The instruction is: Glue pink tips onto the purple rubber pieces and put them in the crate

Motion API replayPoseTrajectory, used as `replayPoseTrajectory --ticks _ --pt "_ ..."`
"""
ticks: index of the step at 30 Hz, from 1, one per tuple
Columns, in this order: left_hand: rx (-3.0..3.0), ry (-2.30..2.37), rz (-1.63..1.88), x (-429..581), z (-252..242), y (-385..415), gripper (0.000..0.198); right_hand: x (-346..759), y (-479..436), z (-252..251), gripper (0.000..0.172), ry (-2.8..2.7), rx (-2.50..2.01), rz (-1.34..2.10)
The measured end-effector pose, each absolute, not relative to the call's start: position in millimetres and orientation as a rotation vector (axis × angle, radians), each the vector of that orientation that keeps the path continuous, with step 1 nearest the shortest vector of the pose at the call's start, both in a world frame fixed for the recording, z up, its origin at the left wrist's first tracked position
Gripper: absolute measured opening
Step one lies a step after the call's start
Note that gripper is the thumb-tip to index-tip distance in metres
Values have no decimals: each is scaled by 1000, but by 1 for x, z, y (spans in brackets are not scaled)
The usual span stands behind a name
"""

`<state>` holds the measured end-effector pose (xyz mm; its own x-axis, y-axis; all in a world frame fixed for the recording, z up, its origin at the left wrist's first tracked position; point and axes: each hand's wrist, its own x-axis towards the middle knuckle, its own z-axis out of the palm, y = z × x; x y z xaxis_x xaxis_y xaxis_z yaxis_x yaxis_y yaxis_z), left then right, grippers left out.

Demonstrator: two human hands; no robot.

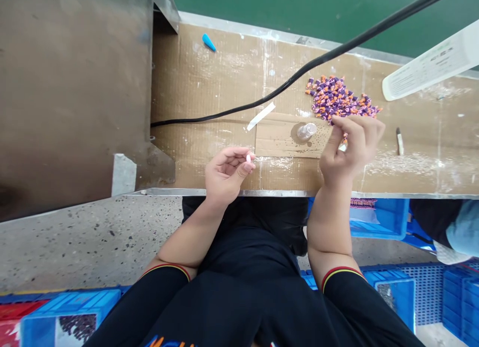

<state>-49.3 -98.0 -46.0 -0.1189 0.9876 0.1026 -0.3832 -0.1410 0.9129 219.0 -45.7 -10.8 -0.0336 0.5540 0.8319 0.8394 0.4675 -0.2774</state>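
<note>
Between the thumb and fingers of my left hand (226, 176) is a small pinkish-white piece (248, 158), over the front part of the cardboard-covered bench. My right hand (346, 147) is slightly blurred, its thumb and index finger pinched together by the near edge of a pile of small purple, orange and pink pieces (333, 98). Whatever its fingertips may hold is too small to make out. Between the hands, a small clear cup (307, 131) stands on a flat piece of cardboard (273, 140) with wet-looking spots. A white strip (261, 116) lies at that cardboard's far left corner.
A black cable (299, 77) crosses above the bench. At the back left lies a blue tapered cap (208, 42). A white bottle (422, 70) and a short black-and-white stick (399, 141) are to the right. A metal housing (75, 87) borders the left; blue crates (385, 222) sit below.
</note>
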Motion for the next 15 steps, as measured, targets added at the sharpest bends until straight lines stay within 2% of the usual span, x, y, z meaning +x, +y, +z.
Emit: replayPoseTrajectory --ticks 6,11,15 --pt "865 899 1495 -49 -39 -96 31 193 -62 27 19 -1281 -990 -811" --pt "790 931 1453 -49 -41 -94 43 193 -61 22 18 -1488 -1344 -530" --pt "702 879 1436 -52 -44 -93 47 189 -64 14 17 -1237 -1238 -442"
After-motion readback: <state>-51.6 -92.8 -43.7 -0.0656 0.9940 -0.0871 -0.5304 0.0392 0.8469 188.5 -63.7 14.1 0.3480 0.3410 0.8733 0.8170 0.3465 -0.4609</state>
